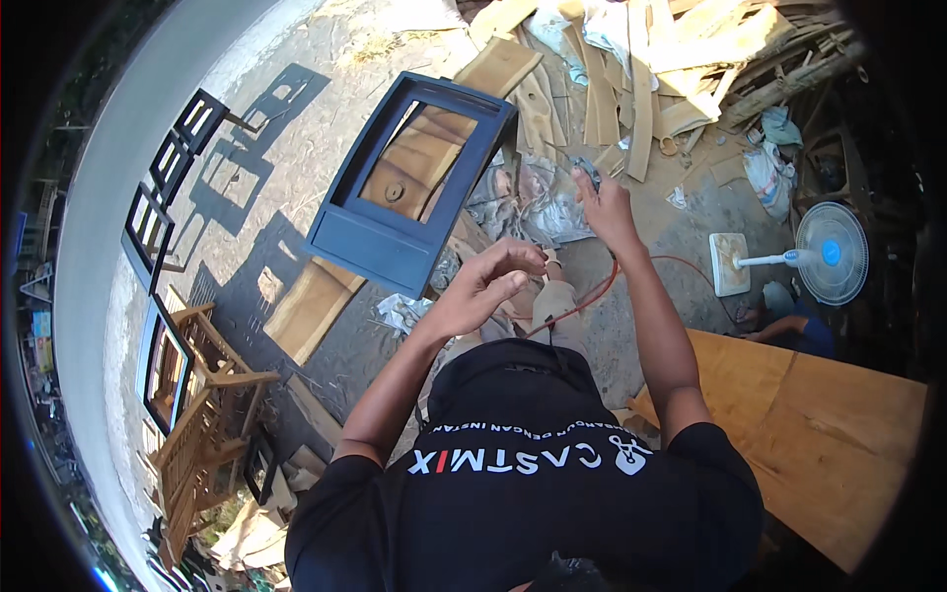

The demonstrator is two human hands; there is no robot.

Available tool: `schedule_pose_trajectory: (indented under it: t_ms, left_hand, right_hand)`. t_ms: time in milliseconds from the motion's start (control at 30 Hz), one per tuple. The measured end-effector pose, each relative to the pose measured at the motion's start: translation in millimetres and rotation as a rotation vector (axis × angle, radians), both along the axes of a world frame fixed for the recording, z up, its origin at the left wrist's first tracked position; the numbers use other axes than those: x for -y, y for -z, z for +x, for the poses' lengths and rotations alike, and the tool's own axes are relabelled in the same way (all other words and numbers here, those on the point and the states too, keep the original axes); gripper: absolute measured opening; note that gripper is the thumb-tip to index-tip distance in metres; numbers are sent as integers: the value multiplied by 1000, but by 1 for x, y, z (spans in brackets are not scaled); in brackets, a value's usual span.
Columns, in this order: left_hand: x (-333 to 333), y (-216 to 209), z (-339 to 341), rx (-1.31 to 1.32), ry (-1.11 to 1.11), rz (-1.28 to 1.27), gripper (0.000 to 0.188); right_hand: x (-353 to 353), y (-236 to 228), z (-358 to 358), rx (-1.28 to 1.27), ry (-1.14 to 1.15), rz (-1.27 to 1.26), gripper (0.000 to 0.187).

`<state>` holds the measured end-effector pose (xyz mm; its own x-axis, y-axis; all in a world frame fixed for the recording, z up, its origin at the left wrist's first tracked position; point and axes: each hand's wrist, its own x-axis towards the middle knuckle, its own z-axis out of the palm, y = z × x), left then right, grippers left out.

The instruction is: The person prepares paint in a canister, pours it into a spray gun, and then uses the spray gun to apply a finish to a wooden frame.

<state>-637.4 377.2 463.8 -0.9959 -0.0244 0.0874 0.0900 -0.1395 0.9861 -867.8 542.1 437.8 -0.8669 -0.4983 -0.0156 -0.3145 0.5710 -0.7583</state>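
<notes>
My right hand (609, 212) is closed round a small grey metal spray gun (584, 173), of which only the top shows above my fingers. A thin red hose (599, 292) runs below that hand. My left hand (485, 288) hovers in front of my body, fingers loosely curled and thumb apart, with nothing visible in it. Beyond it, a dark-painted wooden frame (375, 235) with a rectangular opening rests tilted above a long wooden board (314, 311). The board's grain shows through the opening. Neither hand touches the frame.
Several dark frames (148, 237) stand in the sun at the left, near bare wooden furniture (202, 424). Scrap wood (641, 89) is heaped at the far right. A standing fan (832, 254), a plywood sheet (789, 434) and another person's arm (779, 328) are at the right.
</notes>
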Motion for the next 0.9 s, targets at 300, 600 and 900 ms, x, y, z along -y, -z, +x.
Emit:
schedule_pose_trajectory:
  t_ms: [300, 600, 900]
  left_hand:
    - [-74, -180, -82, -805, -223, 360, 37]
    - [-97, -190, -121, -1103, -694, 398, 32]
    - [-42, 39, 23, 367, -1290, -124, 25]
  right_hand:
    - [230, 101, -148, -297, -370, 144, 68]
    - [328, 98, -57, -134, -1041, 115, 75]
    - [348, 61, 66, -204, -1278, 186, 68]
